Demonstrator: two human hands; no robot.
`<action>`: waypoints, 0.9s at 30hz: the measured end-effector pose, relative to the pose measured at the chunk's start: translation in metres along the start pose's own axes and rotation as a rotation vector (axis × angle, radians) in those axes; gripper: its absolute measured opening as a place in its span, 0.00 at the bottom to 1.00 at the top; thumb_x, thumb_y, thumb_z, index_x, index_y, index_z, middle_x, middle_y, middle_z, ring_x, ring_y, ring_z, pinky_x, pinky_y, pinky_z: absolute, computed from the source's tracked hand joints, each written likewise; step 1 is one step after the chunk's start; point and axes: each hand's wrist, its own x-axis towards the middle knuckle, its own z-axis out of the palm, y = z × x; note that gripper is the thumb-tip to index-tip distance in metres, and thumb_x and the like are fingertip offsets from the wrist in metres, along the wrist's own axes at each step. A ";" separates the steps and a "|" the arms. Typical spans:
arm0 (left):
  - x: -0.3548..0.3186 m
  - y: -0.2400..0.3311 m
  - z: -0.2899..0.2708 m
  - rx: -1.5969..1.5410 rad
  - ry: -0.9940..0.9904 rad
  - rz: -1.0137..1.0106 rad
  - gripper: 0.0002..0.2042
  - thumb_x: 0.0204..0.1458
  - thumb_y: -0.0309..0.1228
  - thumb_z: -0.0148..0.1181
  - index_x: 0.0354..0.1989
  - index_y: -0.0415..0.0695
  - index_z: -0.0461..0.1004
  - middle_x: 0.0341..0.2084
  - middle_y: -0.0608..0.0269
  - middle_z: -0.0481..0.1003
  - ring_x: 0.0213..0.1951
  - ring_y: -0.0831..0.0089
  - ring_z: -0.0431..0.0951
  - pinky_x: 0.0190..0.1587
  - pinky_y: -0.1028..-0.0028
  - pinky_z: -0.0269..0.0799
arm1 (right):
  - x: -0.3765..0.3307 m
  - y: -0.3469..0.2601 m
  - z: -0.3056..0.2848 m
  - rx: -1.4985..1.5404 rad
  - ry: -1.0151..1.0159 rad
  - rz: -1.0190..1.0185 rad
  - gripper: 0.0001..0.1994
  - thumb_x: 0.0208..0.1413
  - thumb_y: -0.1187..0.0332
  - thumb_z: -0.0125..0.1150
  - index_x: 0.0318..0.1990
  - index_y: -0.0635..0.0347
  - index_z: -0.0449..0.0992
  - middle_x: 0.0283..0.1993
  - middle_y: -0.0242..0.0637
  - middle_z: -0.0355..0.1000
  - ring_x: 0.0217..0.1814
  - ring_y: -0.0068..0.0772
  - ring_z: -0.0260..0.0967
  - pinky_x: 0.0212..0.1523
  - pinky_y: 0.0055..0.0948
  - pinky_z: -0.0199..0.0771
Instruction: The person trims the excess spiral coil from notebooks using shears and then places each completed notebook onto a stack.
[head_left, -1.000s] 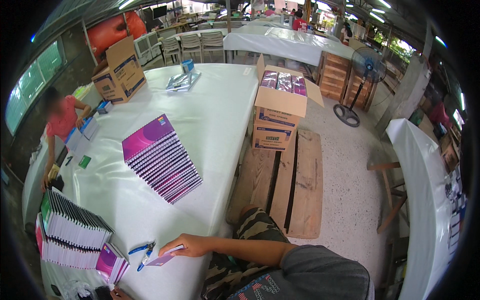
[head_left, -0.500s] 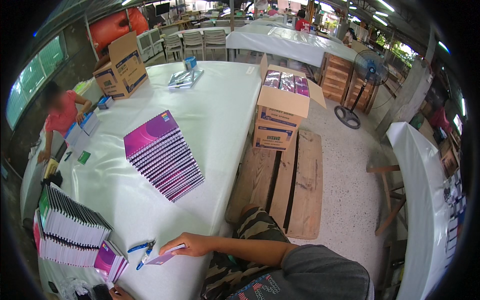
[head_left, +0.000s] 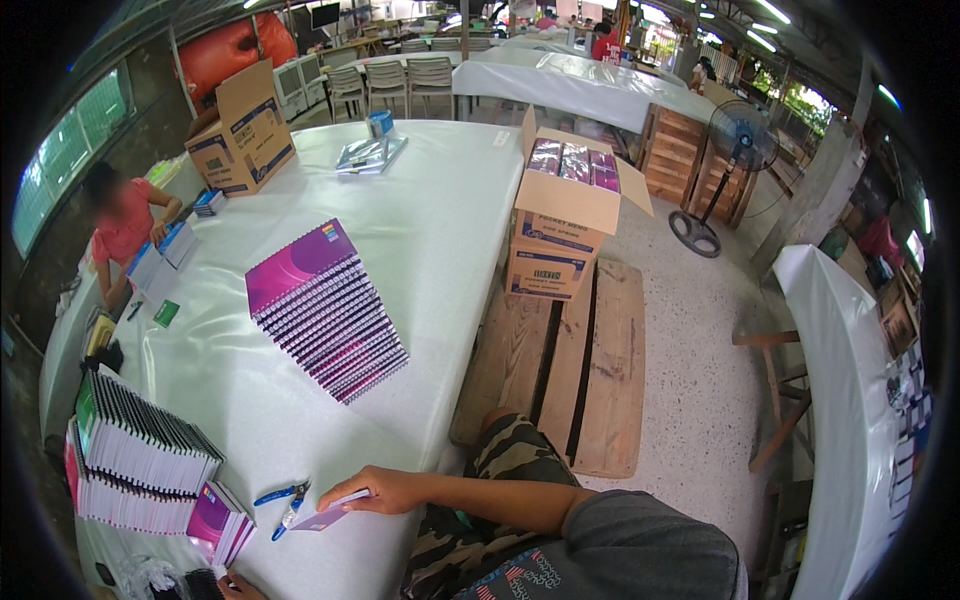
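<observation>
My right hand (head_left: 385, 490) is closed around a small purple notebook (head_left: 326, 514), tilted over the near end of the table. Right beside that notebook lie blue-handled pliers (head_left: 284, 499), their far handle pointing left. At the bottom edge shows only part of my left hand (head_left: 236, 586), next to some black coils (head_left: 203, 584); its fingers are mostly hidden. A few small purple notebooks (head_left: 222, 522) lean together near it, against a tall stack of white-paged spiral notebooks (head_left: 150, 455). Farther up the table, a long overlapping row of purple spiral notebooks (head_left: 325, 310) is fanned out.
Across the table a co-worker (head_left: 125, 225) handles blue-and-white pads (head_left: 165, 258). An open carton (head_left: 243, 145) stands at the far left. Two stacked cartons (head_left: 553, 250) rest on the wooden bench (head_left: 610, 380) to the right. A standing fan (head_left: 735, 150) is beyond.
The co-worker's lower arm has drawn back toward the blue-and-white pads. Both of my hands, the small notebook and the pliers stay practically where they were.
</observation>
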 end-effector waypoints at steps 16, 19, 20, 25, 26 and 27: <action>-0.001 -0.018 0.022 -0.077 -0.030 -0.023 0.14 0.47 0.39 0.59 0.28 0.37 0.76 0.19 0.54 0.75 0.21 0.59 0.75 0.23 0.63 0.69 | 0.000 0.000 -0.002 -0.017 0.098 0.030 0.19 0.55 0.75 0.53 0.55 0.52 0.70 0.51 0.40 0.72 0.47 0.28 0.69 0.49 0.24 0.64; -0.002 0.003 0.008 -0.095 0.087 -0.057 0.14 0.51 0.38 0.57 0.30 0.37 0.75 0.21 0.52 0.75 0.22 0.58 0.74 0.24 0.63 0.69 | 0.002 -0.003 0.000 0.004 0.075 0.129 0.19 0.53 0.74 0.54 0.54 0.56 0.71 0.52 0.42 0.71 0.50 0.30 0.68 0.51 0.25 0.63; -0.001 0.011 0.004 -0.114 0.132 -0.161 0.14 0.53 0.38 0.55 0.30 0.36 0.74 0.22 0.50 0.75 0.23 0.57 0.74 0.24 0.62 0.69 | 0.001 -0.002 -0.001 -0.007 0.087 0.124 0.19 0.53 0.74 0.54 0.54 0.56 0.71 0.52 0.42 0.71 0.50 0.30 0.68 0.51 0.25 0.63; 0.002 0.050 -0.012 -0.423 -0.122 -0.123 0.15 0.60 0.33 0.44 0.39 0.30 0.70 0.30 0.41 0.74 0.30 0.48 0.74 0.34 0.59 0.70 | 0.000 -0.003 -0.001 -0.025 0.106 0.146 0.19 0.53 0.73 0.54 0.54 0.56 0.70 0.52 0.42 0.71 0.50 0.29 0.68 0.52 0.26 0.62; -0.001 0.059 -0.015 -0.549 -0.214 0.014 0.17 0.61 0.34 0.43 0.40 0.28 0.69 0.34 0.38 0.73 0.35 0.47 0.73 0.40 0.59 0.69 | 0.000 -0.002 0.000 -0.032 0.105 0.151 0.19 0.53 0.73 0.54 0.54 0.56 0.70 0.52 0.42 0.71 0.50 0.29 0.68 0.52 0.26 0.62; -0.007 0.074 -0.021 -0.708 -0.357 -0.020 0.18 0.61 0.35 0.42 0.41 0.27 0.69 0.37 0.35 0.72 0.39 0.47 0.72 0.44 0.61 0.68 | 0.001 -0.002 0.000 -0.039 0.116 0.154 0.19 0.53 0.72 0.54 0.54 0.56 0.70 0.52 0.42 0.71 0.51 0.30 0.68 0.53 0.26 0.62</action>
